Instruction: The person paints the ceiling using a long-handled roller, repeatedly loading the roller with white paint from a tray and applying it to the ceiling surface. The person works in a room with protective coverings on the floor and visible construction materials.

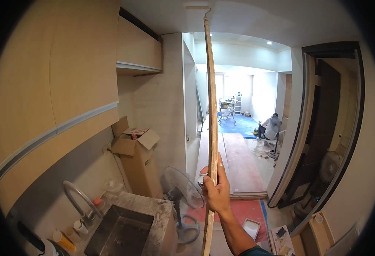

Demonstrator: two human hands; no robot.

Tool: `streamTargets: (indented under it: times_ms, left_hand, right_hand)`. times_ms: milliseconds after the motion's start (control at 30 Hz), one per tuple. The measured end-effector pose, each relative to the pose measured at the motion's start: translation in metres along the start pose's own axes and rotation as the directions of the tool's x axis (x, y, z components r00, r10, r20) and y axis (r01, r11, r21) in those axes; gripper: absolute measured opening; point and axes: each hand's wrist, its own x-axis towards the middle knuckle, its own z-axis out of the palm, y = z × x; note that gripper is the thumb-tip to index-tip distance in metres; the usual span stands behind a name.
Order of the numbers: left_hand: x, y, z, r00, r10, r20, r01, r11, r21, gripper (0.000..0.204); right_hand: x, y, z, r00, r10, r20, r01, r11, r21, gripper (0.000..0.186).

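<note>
Unfinished kitchen and hallway surround us, with pale cabinets to our left and a bright room far ahead where another person [267,127] sits on the floor.

We have a long thin wooden board [211,128] held upright, edge toward us, running from below the lower edge of the view up to the ceiling. Our right hand [217,190] is clamped around it at about chest height, fingers wrapped over the near edge and the thumb behind. Our left hand is out of sight, so we cannot tell what it is doing.

Just left of the gripping hand stands a floor fan [182,190], close to the board's lower part. Further left and lower is a stone counter [153,205] with a steel sink [119,234] and a curved tap [78,198]. Beyond the fan, against the wall, sits an open cardboard box [136,155]. Right of the hand a dark door frame [307,128] leans open, with a second fan [330,164] behind it. Below the hand, red floor covering [238,211] and a small white tray [251,228] lie on the ground.

We judge this to be the carrying or positioning stage: the board is balanced upright in one hand. Any next move would call for keeping the top clear of the ceiling and the bottom clear of the fan, and probably a second hand for control.
</note>
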Motion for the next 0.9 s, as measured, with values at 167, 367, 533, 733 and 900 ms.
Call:
streamTargets:
  times_ms: [167,367,533,733,900]
  left_hand:
    - [0.008,0.010,-0.002,0.992,-0.109,-0.059,0.108,0.994,-0.022,0.040]
    - [0.041,0.030,0.006,0.997,-0.021,-0.069,0.019,1.000,-0.021,0.040]
    - [0.083,0.049,0.013,0.993,0.053,-0.103,-0.061,0.995,-0.074,0.040]
    - [0.139,0.061,0.019,0.983,0.098,-0.158,-0.120,0.984,-0.132,0.039]
    - [0.172,0.060,0.020,0.965,0.099,-0.241,-0.144,0.974,-0.176,0.039]
  right_hand:
    - [0.012,-0.012,-0.003,1.000,-0.015,-0.027,0.014,1.000,-0.027,0.071]
    - [0.070,0.016,-0.006,0.999,0.004,-0.051,-0.001,0.998,0.058,0.065]
    - [0.150,0.073,-0.005,0.999,-0.039,-0.034,0.040,0.999,0.029,0.063]
    - [0.255,0.135,-0.023,0.999,-0.039,-0.038,0.038,0.999,-0.029,0.071]
    - [0.337,0.170,-0.031,1.000,-0.008,-0.013,0.007,0.996,-0.090,0.068]
